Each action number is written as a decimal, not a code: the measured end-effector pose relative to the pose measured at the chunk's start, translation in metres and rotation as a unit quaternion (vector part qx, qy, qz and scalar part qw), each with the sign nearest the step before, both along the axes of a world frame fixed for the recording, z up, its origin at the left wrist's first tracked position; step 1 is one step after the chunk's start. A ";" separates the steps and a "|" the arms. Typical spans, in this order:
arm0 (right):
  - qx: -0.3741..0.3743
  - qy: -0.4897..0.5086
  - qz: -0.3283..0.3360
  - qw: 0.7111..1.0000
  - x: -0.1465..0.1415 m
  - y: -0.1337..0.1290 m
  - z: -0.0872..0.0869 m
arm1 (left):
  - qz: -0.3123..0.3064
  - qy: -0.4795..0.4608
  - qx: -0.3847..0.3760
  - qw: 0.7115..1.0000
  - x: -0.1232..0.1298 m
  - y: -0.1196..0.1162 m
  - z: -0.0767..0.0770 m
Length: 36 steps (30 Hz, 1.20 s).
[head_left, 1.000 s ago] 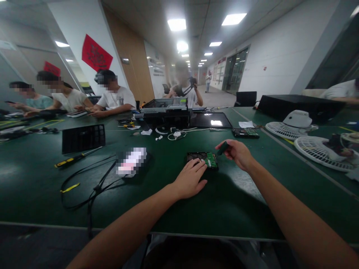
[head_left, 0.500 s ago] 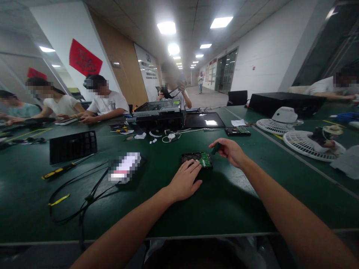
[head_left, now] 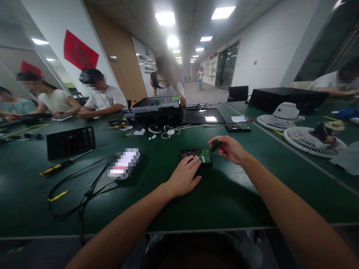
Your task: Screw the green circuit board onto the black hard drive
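Observation:
A hard drive with a green circuit board [head_left: 206,157] lies on the green table [head_left: 168,220] in front of me. My left hand [head_left: 185,175] rests on its left part, fingertips on the drive, fingers extended and thumb apart. Just right of the drive, my right hand [head_left: 228,149] is raised a little, its fingers closed round a small dark green object [head_left: 215,145]. What this object is cannot be made out.
On the left lie a phone [head_left: 123,163], black cables [head_left: 89,194], a yellow-black screwdriver [head_left: 57,166] and a dark panel [head_left: 71,143]. Farther off are an opened metal case [head_left: 157,112], a second circuit board [head_left: 238,127] and white fan parts [head_left: 305,142]. Several people sit around.
The view has tilted slightly, so the scene sits a little higher. My right hand has turned slightly with the dark green object; my left hand stays on the drive. The person opposite has shifted.

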State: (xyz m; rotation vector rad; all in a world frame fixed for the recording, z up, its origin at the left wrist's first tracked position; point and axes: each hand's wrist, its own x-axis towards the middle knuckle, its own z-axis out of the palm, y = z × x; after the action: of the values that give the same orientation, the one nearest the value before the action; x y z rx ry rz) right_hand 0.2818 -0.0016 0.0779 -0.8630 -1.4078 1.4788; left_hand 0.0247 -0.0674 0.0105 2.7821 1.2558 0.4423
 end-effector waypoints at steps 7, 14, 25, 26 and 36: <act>0.004 0.007 0.023 1.000 -0.003 -0.002 0.000 | 0.002 -0.001 0.000 1.000 0.001 0.000 -0.001; 0.003 0.026 0.024 0.999 -0.004 -0.001 0.000 | 0.000 0.000 -0.002 1.000 0.000 0.001 -0.001; -0.001 -0.010 -0.004 1.000 -0.005 0.001 -0.003 | -0.003 -0.003 0.010 1.000 0.001 0.002 -0.003; 0.000 -0.007 -0.002 1.000 -0.005 0.001 -0.003 | -0.003 -0.004 0.010 1.000 0.001 0.002 -0.003; -0.006 0.011 0.015 1.000 -0.006 0.000 -0.004 | -0.005 0.000 0.006 1.000 0.000 0.001 -0.002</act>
State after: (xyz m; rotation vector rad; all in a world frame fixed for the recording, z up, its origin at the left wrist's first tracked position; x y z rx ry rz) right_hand 0.2761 -0.0018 0.0743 -0.8342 -1.4033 1.5161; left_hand 0.0246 -0.0664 0.0088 2.7983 1.2418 0.4501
